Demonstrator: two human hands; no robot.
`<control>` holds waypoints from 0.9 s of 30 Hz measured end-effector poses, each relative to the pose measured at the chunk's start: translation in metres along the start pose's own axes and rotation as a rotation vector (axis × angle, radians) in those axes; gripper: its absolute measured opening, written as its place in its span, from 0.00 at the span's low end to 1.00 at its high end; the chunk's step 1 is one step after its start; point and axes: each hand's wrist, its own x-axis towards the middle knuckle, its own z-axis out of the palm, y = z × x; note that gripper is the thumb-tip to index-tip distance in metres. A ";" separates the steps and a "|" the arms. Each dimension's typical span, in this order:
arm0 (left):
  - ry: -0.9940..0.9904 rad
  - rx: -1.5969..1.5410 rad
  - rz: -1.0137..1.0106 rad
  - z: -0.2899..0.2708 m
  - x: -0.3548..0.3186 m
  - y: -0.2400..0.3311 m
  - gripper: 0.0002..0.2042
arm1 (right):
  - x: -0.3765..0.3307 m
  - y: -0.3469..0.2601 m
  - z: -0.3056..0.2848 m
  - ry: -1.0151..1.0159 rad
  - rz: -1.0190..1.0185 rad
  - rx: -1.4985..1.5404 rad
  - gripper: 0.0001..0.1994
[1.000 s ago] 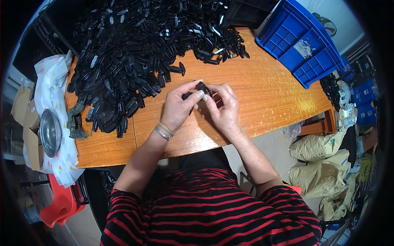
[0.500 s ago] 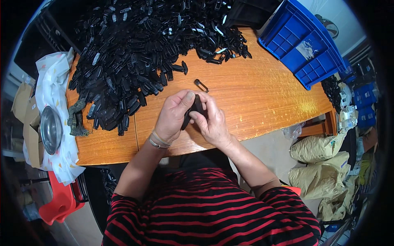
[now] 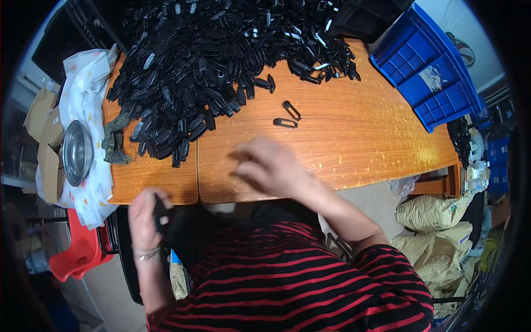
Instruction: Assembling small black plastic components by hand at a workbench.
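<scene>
The left hand point(image 3: 145, 218) is at the near left edge of the tabletop point(image 3: 359, 127), its grip closed around a slim dark piece point(image 3: 160, 211) that shows between thumb and fingers; blur hides the piece's details. The right hand point(image 3: 271, 166) is over the middle of the tabletop, well apart from the left, with its fingers loosely curled and pointing leftward. It is too blurred to make out how far its grip is spread or whether anything sits in it.

Just beyond the right hand, two black frame-shaped pieces point(image 3: 285, 123) lie near each other on the wood, apart from the large heap of black parts point(image 3: 188, 72) that covers the far left and centre. A blue crate point(image 3: 423, 72) is at the far right, and a greenish knitted item point(image 3: 114, 141) lies beside the heap's left side.
</scene>
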 end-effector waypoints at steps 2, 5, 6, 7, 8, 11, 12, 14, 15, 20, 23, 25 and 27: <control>0.126 0.459 -0.025 -0.062 -0.023 -0.009 0.13 | 0.004 0.028 -0.022 0.151 0.148 -0.093 0.14; 0.223 1.086 -0.077 -0.121 -0.050 -0.029 0.08 | 0.016 0.052 -0.055 0.121 0.344 -0.423 0.12; 0.214 1.339 0.127 -0.130 -0.049 -0.035 0.08 | 0.018 0.060 -0.060 0.090 0.385 -0.475 0.12; 0.201 1.583 0.342 -0.137 -0.047 -0.040 0.08 | 0.020 0.067 -0.062 0.059 0.425 -0.526 0.12; 0.204 1.582 0.346 -0.131 -0.039 -0.037 0.08 | 0.024 0.071 -0.063 0.062 0.423 -0.528 0.12; 0.311 0.909 0.259 -0.069 -0.003 -0.002 0.07 | 0.028 0.082 -0.059 -0.027 0.449 -0.509 0.14; 0.279 0.881 0.295 -0.042 0.014 0.013 0.07 | 0.027 0.085 -0.058 -0.029 0.466 -0.505 0.14; 0.120 0.892 0.573 0.007 0.053 0.025 0.06 | 0.025 0.087 -0.061 -0.028 0.484 -0.495 0.15; 0.022 0.853 0.572 0.034 0.069 0.033 0.06 | 0.022 0.086 -0.063 0.037 0.434 -0.419 0.15; -0.218 1.123 1.018 0.124 0.141 0.028 0.17 | 0.006 0.066 -0.073 0.240 0.303 -0.225 0.13; -0.174 1.191 0.991 0.141 0.154 0.022 0.16 | -0.009 0.049 -0.071 0.287 0.523 -0.003 0.10; -0.160 1.178 0.993 0.145 0.156 0.013 0.16 | -0.020 0.052 -0.063 0.305 0.513 0.016 0.08; -0.154 1.090 1.011 0.151 0.149 0.005 0.15 | -0.028 0.051 -0.058 0.209 0.506 -0.031 0.08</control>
